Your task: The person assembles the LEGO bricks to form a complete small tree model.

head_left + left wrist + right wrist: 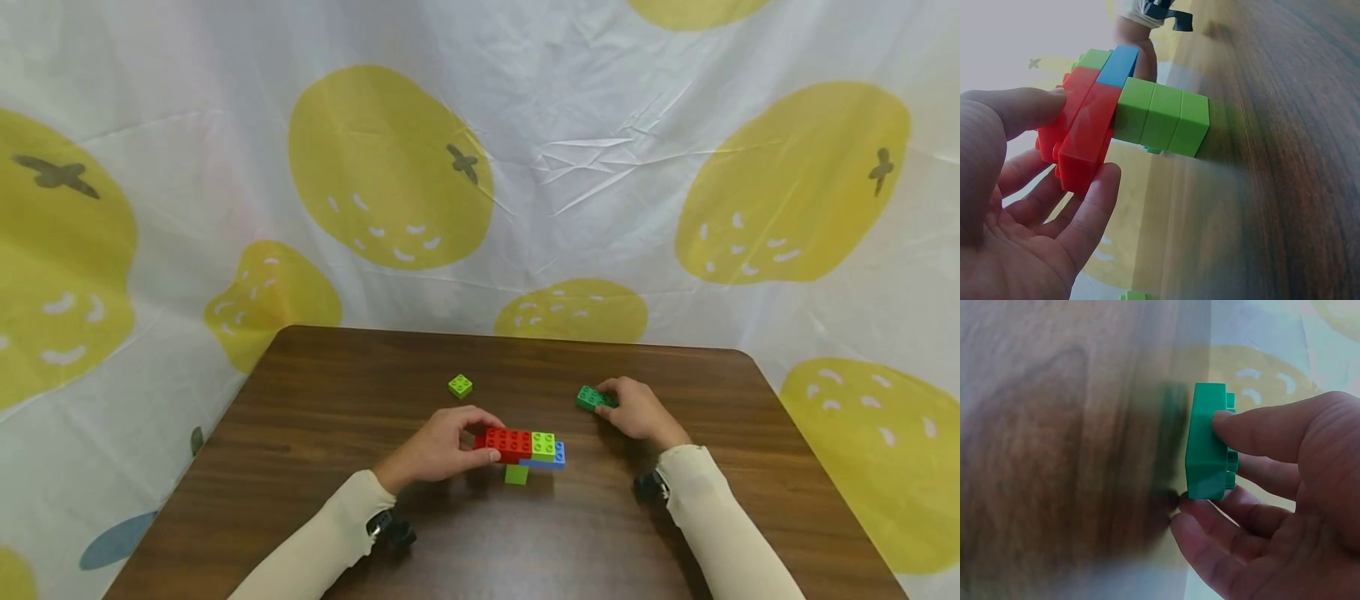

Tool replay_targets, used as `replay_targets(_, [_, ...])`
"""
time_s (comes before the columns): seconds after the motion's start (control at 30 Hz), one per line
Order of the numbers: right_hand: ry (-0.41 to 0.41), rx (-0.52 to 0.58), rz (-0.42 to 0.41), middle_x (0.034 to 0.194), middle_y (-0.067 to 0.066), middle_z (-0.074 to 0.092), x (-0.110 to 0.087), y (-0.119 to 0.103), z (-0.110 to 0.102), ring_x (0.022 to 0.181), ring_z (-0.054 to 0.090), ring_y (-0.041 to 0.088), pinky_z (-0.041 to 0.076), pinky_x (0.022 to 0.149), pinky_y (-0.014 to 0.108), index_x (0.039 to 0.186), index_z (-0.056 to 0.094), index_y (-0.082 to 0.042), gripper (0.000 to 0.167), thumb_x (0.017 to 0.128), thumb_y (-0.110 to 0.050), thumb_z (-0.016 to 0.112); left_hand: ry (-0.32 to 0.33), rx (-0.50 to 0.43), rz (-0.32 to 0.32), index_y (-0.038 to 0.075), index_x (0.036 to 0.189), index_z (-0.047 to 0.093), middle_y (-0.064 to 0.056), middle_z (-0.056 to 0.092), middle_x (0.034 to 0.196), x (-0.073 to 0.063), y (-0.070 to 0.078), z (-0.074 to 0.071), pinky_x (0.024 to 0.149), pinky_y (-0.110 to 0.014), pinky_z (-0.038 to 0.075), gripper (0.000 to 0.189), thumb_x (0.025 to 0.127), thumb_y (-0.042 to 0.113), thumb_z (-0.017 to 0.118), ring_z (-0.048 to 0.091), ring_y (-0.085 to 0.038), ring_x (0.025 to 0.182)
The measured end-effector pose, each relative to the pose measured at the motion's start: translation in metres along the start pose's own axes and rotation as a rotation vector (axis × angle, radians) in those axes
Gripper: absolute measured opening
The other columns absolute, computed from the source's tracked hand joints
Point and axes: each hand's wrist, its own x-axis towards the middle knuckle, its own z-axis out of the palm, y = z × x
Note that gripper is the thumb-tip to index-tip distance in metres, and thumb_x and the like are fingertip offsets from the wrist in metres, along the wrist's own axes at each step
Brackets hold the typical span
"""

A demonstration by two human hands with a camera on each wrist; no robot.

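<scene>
My left hand (442,448) grips one end of a toy brick build, thumb on one side and fingers on the other. The build has red bricks (512,442) in two layers, a lime brick (543,444) on top and a blue brick (559,455) in the lower layer. A column of lime bricks (1161,117) extends from its underside toward the tabletop. Off to the right, my right hand (637,410) pinches a dark green brick (1207,440) between thumb and fingers, its studs toward the palm, close over the table.
A loose lime brick (461,386) lies on the brown wooden table (360,375), beyond my left hand. Behind the table hangs a white cloth (570,167) printed with yellow fruit. Each wrist wears a dark strapped device (649,487).
</scene>
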Motion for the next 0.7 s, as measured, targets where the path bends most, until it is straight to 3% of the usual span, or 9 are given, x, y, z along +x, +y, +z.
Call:
replay_targets(0.3, [0.038, 0.033, -0.025, 0.123, 0.025, 0.071, -0.004, -0.009, -0.006, 0.109, 0.067, 0.038, 0.054, 0.093, 0.057, 0.130, 0.069, 0.004, 0.037, 0.099, -0.014, 0.073, 0.008, 0.002, -0.001, 0.016, 0.127, 0.071, 0.000, 0.073, 0.122, 0.000, -0.002, 0.001, 0.083, -0.022, 0.061, 0.035, 0.096, 0.029, 0.081, 0.067, -0.015, 0.107])
replay_targets(0.7, [0.081, 0.098, -0.081, 0.124, 0.022, 0.071, -0.012, -0.029, -0.012, 0.092, 0.066, 0.024, 0.055, 0.079, 0.043, 0.137, 0.065, 0.001, 0.040, 0.102, -0.016, 0.070, 0.016, 0.002, 0.009, 0.016, 0.128, 0.071, 0.001, 0.073, 0.122, 0.000, -0.002, 0.002, 0.083, -0.021, 0.060, 0.036, 0.096, 0.028, 0.080, 0.067, -0.014, 0.107])
